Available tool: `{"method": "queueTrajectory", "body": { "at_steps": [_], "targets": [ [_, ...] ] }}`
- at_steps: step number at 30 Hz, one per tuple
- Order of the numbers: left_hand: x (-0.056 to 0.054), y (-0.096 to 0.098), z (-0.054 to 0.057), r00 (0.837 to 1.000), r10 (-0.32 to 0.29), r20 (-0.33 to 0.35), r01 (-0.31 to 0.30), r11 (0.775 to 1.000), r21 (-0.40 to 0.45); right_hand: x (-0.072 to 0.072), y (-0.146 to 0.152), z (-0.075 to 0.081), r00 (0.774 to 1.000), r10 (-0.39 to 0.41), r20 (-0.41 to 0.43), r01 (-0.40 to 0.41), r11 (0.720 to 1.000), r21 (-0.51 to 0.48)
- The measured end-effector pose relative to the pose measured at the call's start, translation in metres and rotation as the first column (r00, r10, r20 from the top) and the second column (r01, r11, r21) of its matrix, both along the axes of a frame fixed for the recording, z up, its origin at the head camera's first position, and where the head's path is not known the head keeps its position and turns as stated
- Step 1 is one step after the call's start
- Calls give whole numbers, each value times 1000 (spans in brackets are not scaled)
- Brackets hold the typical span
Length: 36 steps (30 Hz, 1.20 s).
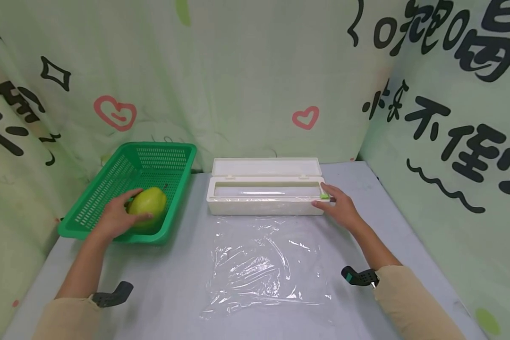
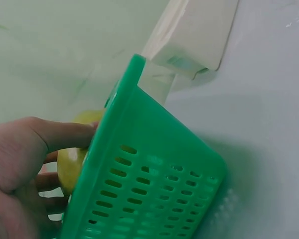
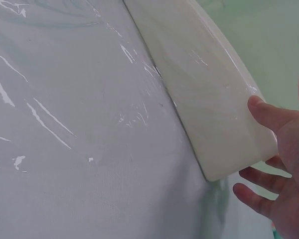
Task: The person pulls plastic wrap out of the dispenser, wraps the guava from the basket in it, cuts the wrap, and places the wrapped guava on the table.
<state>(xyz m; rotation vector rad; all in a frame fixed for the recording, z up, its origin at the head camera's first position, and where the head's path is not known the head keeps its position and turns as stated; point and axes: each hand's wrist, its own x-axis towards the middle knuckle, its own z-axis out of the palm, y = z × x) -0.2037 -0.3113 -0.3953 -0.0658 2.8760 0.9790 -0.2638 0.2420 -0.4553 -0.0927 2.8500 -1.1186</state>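
My left hand reaches into the green basket and grips a yellow-green fruit, fingers on its far side and thumb on the near side. In the left wrist view, the basket wall hides part of the fruit. At the right end of a white cling film box, my right hand holds the corner, thumb on the front and index finger near the green slider. The other fingers hang loosely beside the box end. A sheet of clear cling film stretches from the box toward me.
The box lid stands raised at the back, and a pale roll shows inside. A white-covered table carries everything. Printed pale green curtains close off the back and both sides, near the basket and the box.
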Motion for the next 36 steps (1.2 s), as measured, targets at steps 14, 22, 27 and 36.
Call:
{"method": "queueTrajectory", "body": {
  "at_steps": [14, 22, 27, 36],
  "targets": [
    [12, 7, 17, 998, -9, -62, 9, 1000, 0, 0, 0, -1, 1000, -7, -1, 7, 1000, 5],
    [18, 19, 28, 995, -22, -99, 23, 1000, 4, 0, -1, -1, 1000, 1, -18, -1, 1000, 3],
    [22, 29, 36, 987, -60, -146, 63, 998, 14, 1, -1, -1, 1000, 7, -23, -7, 1000, -1],
    [28, 48, 44, 980, -102, -172, 112, 993, 46, 0, 0, -2, 1000, 7, -22, -7, 1000, -12]
  ]
}}
